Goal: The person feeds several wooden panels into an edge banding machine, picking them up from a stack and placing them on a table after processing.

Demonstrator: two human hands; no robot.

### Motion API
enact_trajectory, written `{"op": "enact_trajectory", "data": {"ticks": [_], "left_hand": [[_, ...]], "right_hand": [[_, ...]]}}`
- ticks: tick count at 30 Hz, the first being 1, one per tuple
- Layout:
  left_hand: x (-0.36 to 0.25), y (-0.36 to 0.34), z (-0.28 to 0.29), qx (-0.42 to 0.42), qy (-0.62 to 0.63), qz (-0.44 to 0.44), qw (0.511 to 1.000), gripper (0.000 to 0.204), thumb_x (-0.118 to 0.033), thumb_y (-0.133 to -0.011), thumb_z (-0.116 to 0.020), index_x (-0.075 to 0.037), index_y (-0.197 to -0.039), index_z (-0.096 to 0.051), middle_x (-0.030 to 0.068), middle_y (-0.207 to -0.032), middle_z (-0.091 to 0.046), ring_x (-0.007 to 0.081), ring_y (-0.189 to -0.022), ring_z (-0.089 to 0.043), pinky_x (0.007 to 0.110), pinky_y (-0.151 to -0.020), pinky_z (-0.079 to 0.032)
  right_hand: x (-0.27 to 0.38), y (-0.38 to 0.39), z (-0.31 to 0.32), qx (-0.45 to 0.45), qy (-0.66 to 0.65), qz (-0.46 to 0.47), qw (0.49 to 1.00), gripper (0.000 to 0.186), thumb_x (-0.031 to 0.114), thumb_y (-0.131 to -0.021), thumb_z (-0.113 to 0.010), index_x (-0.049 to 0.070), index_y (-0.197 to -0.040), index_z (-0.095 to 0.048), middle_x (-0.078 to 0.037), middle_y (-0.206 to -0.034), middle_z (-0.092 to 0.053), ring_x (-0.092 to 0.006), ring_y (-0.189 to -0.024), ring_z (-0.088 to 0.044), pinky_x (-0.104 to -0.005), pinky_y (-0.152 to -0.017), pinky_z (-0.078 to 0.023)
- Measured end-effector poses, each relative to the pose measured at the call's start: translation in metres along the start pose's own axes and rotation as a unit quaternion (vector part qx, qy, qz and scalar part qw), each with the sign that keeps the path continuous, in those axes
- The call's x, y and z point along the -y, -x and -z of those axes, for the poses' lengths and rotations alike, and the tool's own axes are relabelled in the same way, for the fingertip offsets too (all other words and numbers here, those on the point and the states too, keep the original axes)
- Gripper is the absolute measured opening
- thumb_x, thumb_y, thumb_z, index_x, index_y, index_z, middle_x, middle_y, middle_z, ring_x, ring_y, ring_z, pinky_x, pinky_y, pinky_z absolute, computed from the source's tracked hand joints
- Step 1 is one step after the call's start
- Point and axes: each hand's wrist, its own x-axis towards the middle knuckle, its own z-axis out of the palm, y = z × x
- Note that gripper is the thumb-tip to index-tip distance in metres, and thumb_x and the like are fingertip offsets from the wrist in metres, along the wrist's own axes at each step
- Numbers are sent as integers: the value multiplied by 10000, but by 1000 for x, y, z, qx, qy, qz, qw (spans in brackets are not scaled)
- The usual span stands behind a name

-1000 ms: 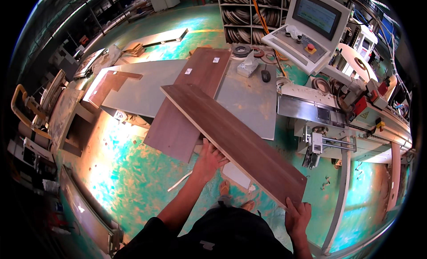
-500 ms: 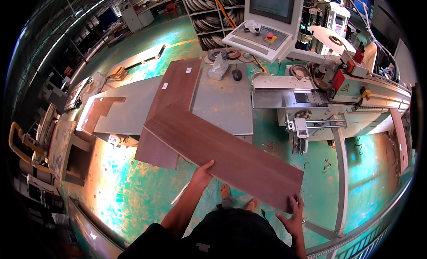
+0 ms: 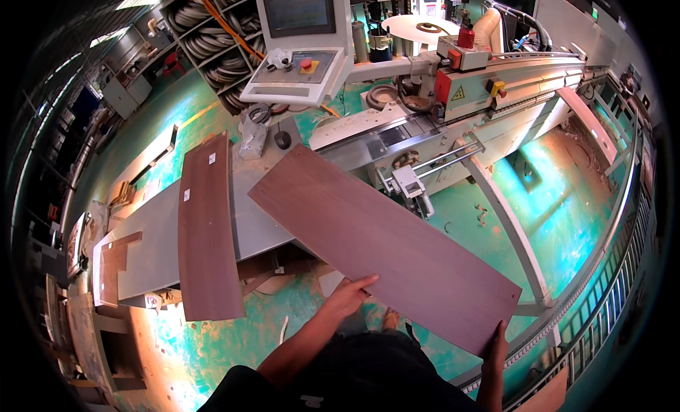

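A long brown wood-grain board (image 3: 389, 249) slants across the middle, held up in both hands. My left hand (image 3: 352, 295) grips its near long edge, thumb on top and the other fingers hidden underneath. At the near right corner my right hand (image 3: 497, 345) is closed against the short end, its fingers partly hidden by the board. A second brown board (image 3: 207, 235) with small white labels lies on the grey table (image 3: 152, 224) to the left, overhanging the near edge. The held board's far end is next to the metal bed of the machine (image 3: 347, 151).
A control panel with a screen (image 3: 297, 12) and red button stands at the back. A mouse (image 3: 282, 139) and a plastic-wrapped item (image 3: 253, 137) sit on the table. A roller conveyor (image 3: 602, 306) curves along the right. Coiled edge strips (image 3: 227, 37) fill a rack behind.
My view has turned right toward the machine. The held board has swung away from the labelled board and now points at the machine bed. Both hands stay on it.
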Motion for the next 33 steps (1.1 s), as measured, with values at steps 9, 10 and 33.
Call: {"op": "enact_trajectory", "data": {"ticks": [9, 10, 33], "left_hand": [[17, -112, 28, 127, -54, 188, 972, 440, -108, -950, -735, 14, -1341, -573, 91, -1277, -656, 219, -1188, -639, 378, -1034, -523], [21, -129, 42, 135, -48, 206, 968, 438, -116, -947, -741, 6, -1336, -580, 89, -1268, -663, 218, -1181, -644, 380, -1035, -522], [-109, -313, 54, -105, -63, 41, 992, 769, -572, -1051, -486, -13, -1559, -342, 146, -1574, -435, 338, -1417, -460, 515, -1166, -395]], "right_hand": [[-86, 115, -34, -212, -26, 47, 976, 841, 652, -1010, -527, -120, -1336, -596, -177, -1282, -658, -257, -1086, -642, -358, -990, -475], [-85, 122, -46, -227, -28, 17, 973, 849, 658, -1014, -506, -123, -1332, -602, -188, -1293, -656, -265, -1104, -636, -361, -992, -469], [-69, 87, -132, -260, -131, -5, 957, 706, 528, -923, -733, -59, -1292, -599, -132, -1244, -652, -219, -1109, -618, -350, -1009, -456]]}}
